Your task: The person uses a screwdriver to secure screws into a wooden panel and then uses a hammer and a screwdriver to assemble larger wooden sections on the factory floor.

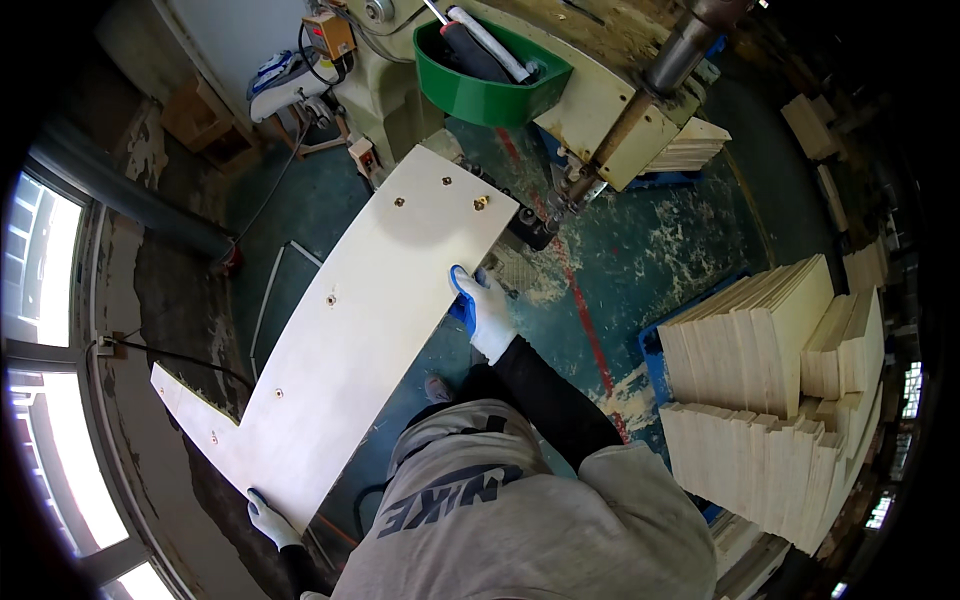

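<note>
A large pale wooden panel (350, 340), curved along one side and notched at its left end, stretches diagonally in front of me. Small brass-coloured inserts sit in several holes across its face. At the lower-left end, my left hand (268, 520), in a white and blue glove, grips the edge with its thumb on top. My right hand (488, 312), gloved alike, is closed on the panel's right edge, its thumb on the face and fingers mostly hidden underneath. The panel's far end is beside the lower part of a machine, near its vertical metal ram (590, 180).
A green bin (490, 95) with hand tools is fixed to the machine (400, 120). Stacked wooden panels (740, 340) stand on a blue pallet at the right. Wood dust and a red line (590, 330) mark the green floor. Windows (60, 440) line the left wall.
</note>
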The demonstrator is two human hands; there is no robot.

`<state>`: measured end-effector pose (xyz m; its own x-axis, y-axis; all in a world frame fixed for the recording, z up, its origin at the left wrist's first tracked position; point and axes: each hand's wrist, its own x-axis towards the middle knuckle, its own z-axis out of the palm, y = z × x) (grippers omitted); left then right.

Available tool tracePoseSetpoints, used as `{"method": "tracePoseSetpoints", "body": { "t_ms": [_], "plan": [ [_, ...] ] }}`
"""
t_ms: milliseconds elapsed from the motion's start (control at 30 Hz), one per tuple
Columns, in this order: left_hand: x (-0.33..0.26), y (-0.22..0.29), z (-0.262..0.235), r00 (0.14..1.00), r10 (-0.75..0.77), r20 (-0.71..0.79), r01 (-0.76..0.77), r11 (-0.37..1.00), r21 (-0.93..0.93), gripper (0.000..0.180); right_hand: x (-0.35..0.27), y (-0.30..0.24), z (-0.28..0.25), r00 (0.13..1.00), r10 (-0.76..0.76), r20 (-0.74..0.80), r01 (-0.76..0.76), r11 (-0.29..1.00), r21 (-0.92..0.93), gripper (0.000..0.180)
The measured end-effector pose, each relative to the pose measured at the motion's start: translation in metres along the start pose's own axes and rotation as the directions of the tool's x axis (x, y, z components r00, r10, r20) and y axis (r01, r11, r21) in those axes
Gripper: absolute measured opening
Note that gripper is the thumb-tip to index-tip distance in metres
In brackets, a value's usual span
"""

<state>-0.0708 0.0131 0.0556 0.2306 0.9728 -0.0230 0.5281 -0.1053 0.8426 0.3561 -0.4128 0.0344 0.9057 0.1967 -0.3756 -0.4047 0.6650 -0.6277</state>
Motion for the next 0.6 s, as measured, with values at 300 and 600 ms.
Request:
{"method": "tracePoseSetpoints", "body": {
  "t_ms": [300,600],
  "plan": [
    [-0.019,0.010,0.076,0.998,-0.016,0.055,0.019,0.998,-0.063,0.042,0.051,-0.019,-0.042,0.978,-0.206,-0.034,0.154,0.821,-0.549,0.083],
    [-0.017,-0.012,0.090,0.998,-0.041,0.050,0.044,0.996,-0.078,0.047,-0.059,-0.201,0.124,0.418,-0.549,0.724,0.886,0.070,-0.459,0.030]
  ]
}}
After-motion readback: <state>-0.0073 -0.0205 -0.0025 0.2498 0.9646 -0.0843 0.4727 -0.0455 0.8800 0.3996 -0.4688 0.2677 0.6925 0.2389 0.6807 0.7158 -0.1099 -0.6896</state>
